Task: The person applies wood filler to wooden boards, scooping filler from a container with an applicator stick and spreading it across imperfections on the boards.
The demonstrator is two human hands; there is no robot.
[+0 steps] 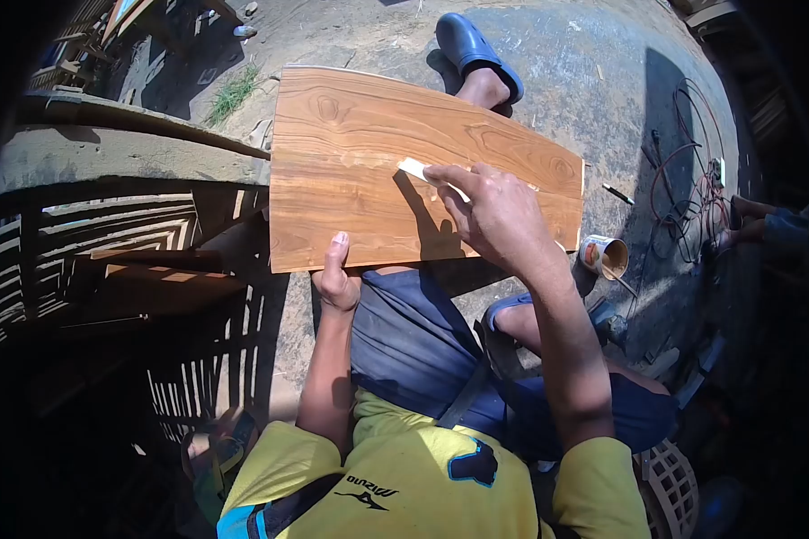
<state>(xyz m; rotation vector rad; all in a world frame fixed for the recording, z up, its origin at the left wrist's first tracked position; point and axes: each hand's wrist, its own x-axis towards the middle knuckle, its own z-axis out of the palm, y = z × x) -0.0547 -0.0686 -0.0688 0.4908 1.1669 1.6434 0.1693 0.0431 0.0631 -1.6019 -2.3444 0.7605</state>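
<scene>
Fingers [447, 172] of the right hand [503, 211] pinched a pale scraper [413, 168] above the middle of a brown wooden board [333, 211]. Its tip pointed left and lay very close to the wood; whether it touched, I could not tell. A dark shadow of the hand and tool fell across the grain on the near side of them.

The board lay flat beyond the person's body, its near edge by the thighs, in dark shorts [404, 314]. At that edge, left of the middle, the left hand [335, 283] gripped it, thumb on the upper face; the other fingers were hidden beneath. Light smears [360, 160] ran along the wood to the left of the scraper.

Just beyond the board's right end stood a tin [593, 254] of brown paste, a thin stick [626, 287] leaning out of it. Farther off on that side, a dark pen [617, 193] lay on the ground [566, 99], and tangled cables [665, 184] spread well to the right. Past the board's far edge showed a foot in a blue clog [476, 49]. To the left, a weathered beam [144, 160] ran toward the board.
</scene>
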